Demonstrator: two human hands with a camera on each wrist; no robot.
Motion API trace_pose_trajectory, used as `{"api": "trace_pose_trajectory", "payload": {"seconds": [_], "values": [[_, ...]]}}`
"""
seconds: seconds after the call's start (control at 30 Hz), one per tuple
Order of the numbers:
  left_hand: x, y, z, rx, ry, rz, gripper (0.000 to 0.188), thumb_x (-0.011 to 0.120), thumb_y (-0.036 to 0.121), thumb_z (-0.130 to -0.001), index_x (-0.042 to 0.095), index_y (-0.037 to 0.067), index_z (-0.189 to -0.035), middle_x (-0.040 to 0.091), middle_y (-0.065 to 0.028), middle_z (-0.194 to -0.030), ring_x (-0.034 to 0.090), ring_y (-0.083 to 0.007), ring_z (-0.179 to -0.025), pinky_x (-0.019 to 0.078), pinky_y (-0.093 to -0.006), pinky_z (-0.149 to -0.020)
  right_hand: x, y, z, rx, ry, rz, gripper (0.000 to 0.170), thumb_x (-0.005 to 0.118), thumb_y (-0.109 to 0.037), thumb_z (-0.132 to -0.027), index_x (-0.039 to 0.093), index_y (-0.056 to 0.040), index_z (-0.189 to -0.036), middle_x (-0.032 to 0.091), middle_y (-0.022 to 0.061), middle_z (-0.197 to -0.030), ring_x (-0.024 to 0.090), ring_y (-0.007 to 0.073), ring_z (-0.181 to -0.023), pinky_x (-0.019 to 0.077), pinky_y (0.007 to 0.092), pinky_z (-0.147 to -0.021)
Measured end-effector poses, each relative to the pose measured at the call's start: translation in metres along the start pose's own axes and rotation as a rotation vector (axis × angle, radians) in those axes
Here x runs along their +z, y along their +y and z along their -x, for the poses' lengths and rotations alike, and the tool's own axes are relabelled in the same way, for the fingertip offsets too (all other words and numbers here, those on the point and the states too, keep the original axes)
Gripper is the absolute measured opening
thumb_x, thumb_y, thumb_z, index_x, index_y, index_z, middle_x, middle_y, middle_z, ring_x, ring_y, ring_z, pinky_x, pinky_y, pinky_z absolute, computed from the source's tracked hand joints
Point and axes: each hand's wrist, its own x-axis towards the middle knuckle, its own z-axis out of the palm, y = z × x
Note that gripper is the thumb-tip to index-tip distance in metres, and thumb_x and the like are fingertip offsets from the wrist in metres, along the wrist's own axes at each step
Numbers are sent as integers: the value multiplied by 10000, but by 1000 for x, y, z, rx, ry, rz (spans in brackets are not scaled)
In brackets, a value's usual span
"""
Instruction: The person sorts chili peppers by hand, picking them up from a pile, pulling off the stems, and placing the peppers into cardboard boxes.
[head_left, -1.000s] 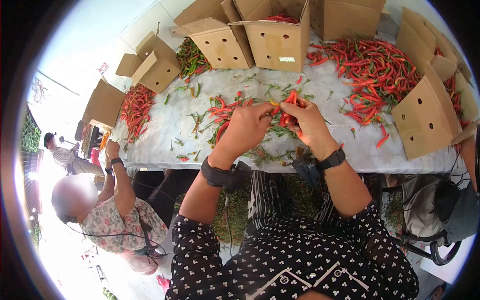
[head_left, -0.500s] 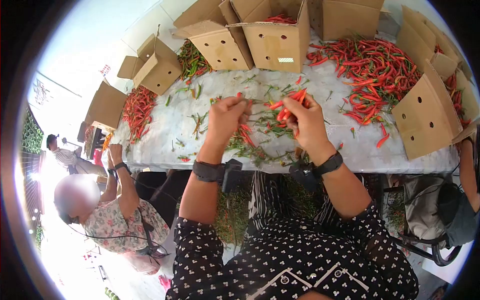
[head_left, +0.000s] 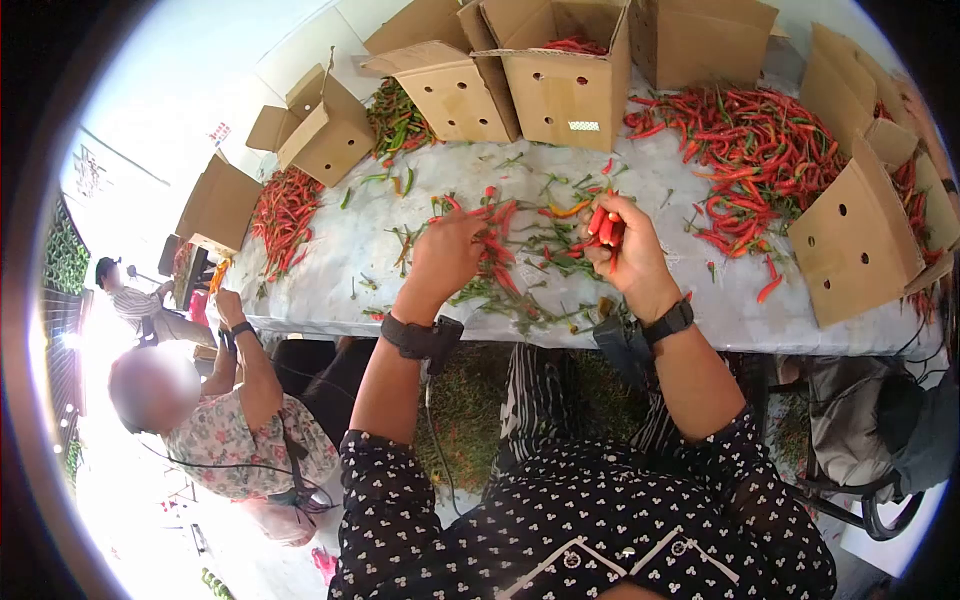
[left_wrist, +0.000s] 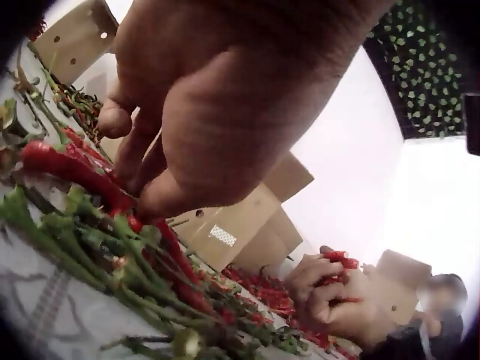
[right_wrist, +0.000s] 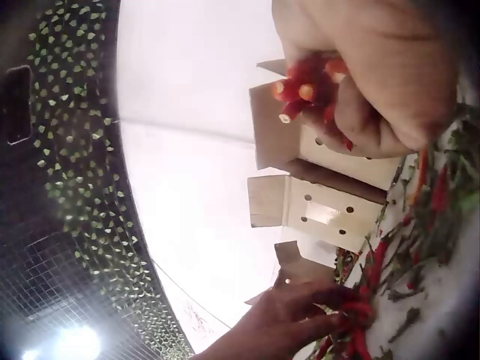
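My left hand [head_left: 440, 262] reaches down into a loose heap of red chili peppers [head_left: 497, 262] on the table. In the left wrist view its thumb and fingertips pinch at a red chili pepper [left_wrist: 79, 174] lying over green stems [left_wrist: 90, 259]. My right hand [head_left: 638, 262] grips a bunch of red chili peppers [head_left: 606, 226] a little above the table. Their pale, stemless ends stick out of the fist in the right wrist view, where the bunch [right_wrist: 307, 88] shows closest.
A big pile of red chilies [head_left: 755, 150] lies at the right beside an open carton [head_left: 855, 235]. More cartons [head_left: 565, 95] stand along the back. Another chili pile [head_left: 285, 215] is at the left. A person in a floral shirt [head_left: 240, 445] sits at my left.
My left hand parted from the right hand, moved left and lowered onto the chili heap. My right hand still holds its bunch and has turned so the cut ends face me.
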Motion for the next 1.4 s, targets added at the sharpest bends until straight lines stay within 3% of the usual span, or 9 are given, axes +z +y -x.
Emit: {"api": "trace_pose_trajectory", "payload": {"seconds": [0.17,0.37,0.6,0.67,0.8,0.87,1.0,1.17,1.4], "values": [[0,5,-8,-35,0,-55,174,565,108,-729,618,60,-887,583,-144,-789,581,-320,-765,464,-418,-646,-4,6,-2,68,-103,99,141,555,-189,-814,543,-49,-805,584,98,-658,498,118,-465,359,181,-343],[-3,36,-17,-137,87,288,139,639,136,-720,597,23,-790,612,-133,-690,606,-305,-649,474,-365,-594,5,14,2,54,32,336,161,626,-132,-779,583,-41,-904,612,69,-736,567,131,-520,349,191,-352],[5,59,-18,102,65,324,162,652,130,-704,582,-11,-741,599,-153,-653,596,-253,-576,456,-349,-541,14,19,9,-25,62,439,185,671,-145,-753,595,-52,-894,601,37,-741,591,131,-575,440,217,-456],[2,61,-21,-131,15,345,149,651,118,-684,567,-5,-692,586,-168,-655,580,-336,-607,458,-393,-556,13,26,5,-157,113,447,173,666,-132,-758,597,-51,-894,604,43,-739,588,130,-579,474,241,-502],[11,43,-30,-195,108,269,176,642,157,-698,579,-5,-673,587,-178,-642,580,-341,-601,457,-395,-551,20,22,14,-217,90,376,140,659,-104,-758,583,-50,-863,605,50,-730,573,121,-565,480,249,-504],[6,28,-37,-366,111,237,229,626,229,-715,597,6,-672,589,-182,-634,583,-340,-605,452,-399,-547,18,10,14,-296,49,283,107,624,-118,-785,550,-50,-821,599,67,-701,544,109,-528,429,225,-432],[0,14,-45,-309,-42,77,275,606,286,-727,614,18,-671,591,-177,-617,586,-335,-601,452,-408,-547,4,-6,4,-201,58,97,128,555,-176,-830,508,-57,-816,581,95,-650,458,92,-429,266,191,-331],[29,7,-55,-41,-43,-208,202,576,238,-718,610,48,-778,616,-164,-764,597,-328,-742,479,-413,-663,1,-4,3,-128,33,175,130,572,-170,-811,509,-56,-821,593,109,-662,484,96,-433,279,188,-330],[35,4,-72,-9,-289,-243,177,534,154,-708,578,15,-809,604,-182,-821,584,-344,-815,466,-437,-716,2,-2,2,-112,20,269,143,585,-174,-798,519,-47,-804,593,109,-662,512,107,-448,290,184,-334]]}}
